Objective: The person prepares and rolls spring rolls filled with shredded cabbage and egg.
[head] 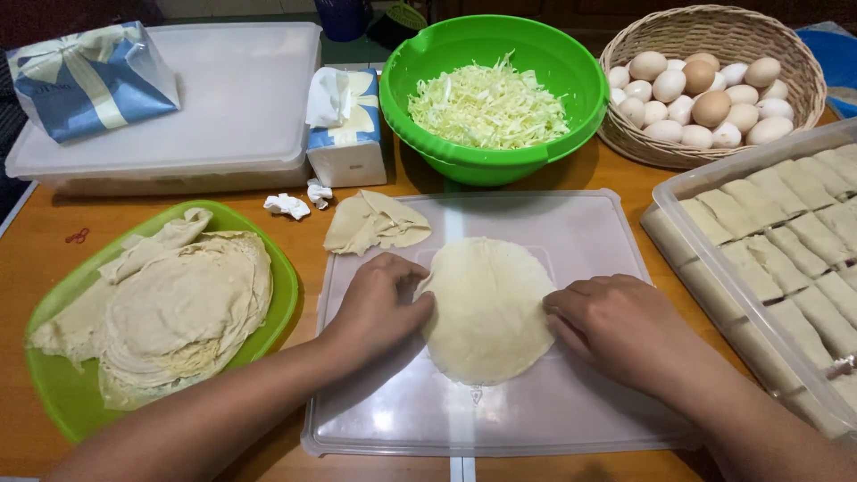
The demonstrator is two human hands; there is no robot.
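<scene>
1. a big clear plastic lid (589,250) lay flat on the wooden table (27,259), and it served as the work board.
2. a big clear box (241,89) sat shut at the back left, with a blue gift box (85,80) on top. what was inside the clear box could not be seen.
3. a clear tray (665,192) on the right held neat rows of folded rolls (803,241), packed side by side.
4. a green bowl (482,165) at the back held a heap of shredded cabbage (486,107).
5. a woven basket (714,27) beside the bowl was full of eggs (710,107).
6. a green plate (62,393) on the left held a stack of thin round sheets (178,312).
7. one round sheet (489,308) lay in the middle of the lid, and the person was laying it out flat.
8. the left hand (379,308) touched the sheet's left edge and the right hand (616,330) touched its right edge. the fingers were bent, and it could not be told if they pinched the edge or only pressed it.
9. the sheet looked thin and soft, so moving it would call for slow, gentle fingers, or it might rip.
10. a torn piece of sheet (375,223) lay on the lid's back corner, near a tissue pack (348,125).
</scene>
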